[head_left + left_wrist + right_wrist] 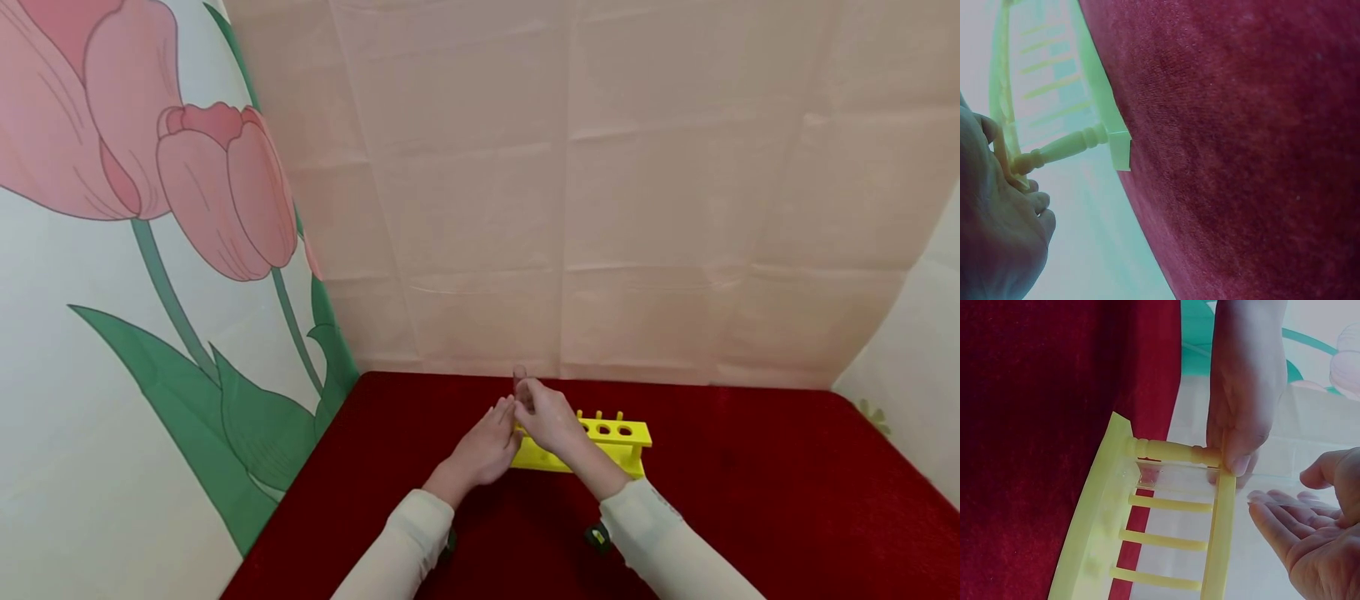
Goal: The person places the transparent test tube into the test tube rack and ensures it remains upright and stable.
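Observation:
A yellow test tube rack (636, 433) stands on the table, with a row of round holes in its top plate. My left hand (486, 442) grips the left end of that plate; in the right wrist view its thumb (1241, 464) lies at the plate's edge. A clear test tube (1175, 477) passes through the end hole, its lower part showing between the plates. Above the rack, the fingers and thumb of my right hand (553, 417) are around the tube's upper part (520, 372). My left hand (1004, 219) also appears beside the rack post (1063, 149) in the left wrist view.
Dark red cloth (750, 483) covers the table. A beige sheet (637, 208) hangs behind it, and a white panel with pink tulips (225, 192) stands at the left. Short yellow pegs (598, 414) rise along the rack's back.

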The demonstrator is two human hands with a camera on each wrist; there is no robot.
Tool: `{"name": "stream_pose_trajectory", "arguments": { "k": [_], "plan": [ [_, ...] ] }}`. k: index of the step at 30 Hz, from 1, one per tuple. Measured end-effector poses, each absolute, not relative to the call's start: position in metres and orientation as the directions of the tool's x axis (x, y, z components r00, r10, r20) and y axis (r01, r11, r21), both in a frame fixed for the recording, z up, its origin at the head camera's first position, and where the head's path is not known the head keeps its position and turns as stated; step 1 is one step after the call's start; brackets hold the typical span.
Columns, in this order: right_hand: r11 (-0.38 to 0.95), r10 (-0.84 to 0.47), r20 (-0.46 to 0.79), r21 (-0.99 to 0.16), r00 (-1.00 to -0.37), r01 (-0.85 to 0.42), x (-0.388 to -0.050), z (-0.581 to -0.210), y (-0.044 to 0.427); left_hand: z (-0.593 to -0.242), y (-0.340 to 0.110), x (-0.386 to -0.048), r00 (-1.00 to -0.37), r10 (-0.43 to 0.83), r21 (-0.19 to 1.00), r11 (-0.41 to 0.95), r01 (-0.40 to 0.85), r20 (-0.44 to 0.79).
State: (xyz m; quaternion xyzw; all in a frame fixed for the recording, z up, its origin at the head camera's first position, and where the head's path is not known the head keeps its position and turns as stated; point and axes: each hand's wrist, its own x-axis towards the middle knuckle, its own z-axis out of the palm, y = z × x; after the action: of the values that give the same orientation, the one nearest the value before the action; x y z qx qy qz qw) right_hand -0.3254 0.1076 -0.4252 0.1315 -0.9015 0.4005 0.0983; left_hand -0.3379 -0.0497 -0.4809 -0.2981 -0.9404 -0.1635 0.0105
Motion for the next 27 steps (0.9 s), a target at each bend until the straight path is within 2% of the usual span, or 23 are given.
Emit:
{"name": "stream_pose_trajectory", "arguments": {
  "k": [27],
  "plan": [
    [0.648, -0.178, 0.27, -0.692, -0.946, -0.319, -0.3229, -0.424, 0.11, -0.4814, -0.0491, -0.3376, -0.828, 0.551, 0.305, 0.774, 0.555, 0.108]
  ]
}}
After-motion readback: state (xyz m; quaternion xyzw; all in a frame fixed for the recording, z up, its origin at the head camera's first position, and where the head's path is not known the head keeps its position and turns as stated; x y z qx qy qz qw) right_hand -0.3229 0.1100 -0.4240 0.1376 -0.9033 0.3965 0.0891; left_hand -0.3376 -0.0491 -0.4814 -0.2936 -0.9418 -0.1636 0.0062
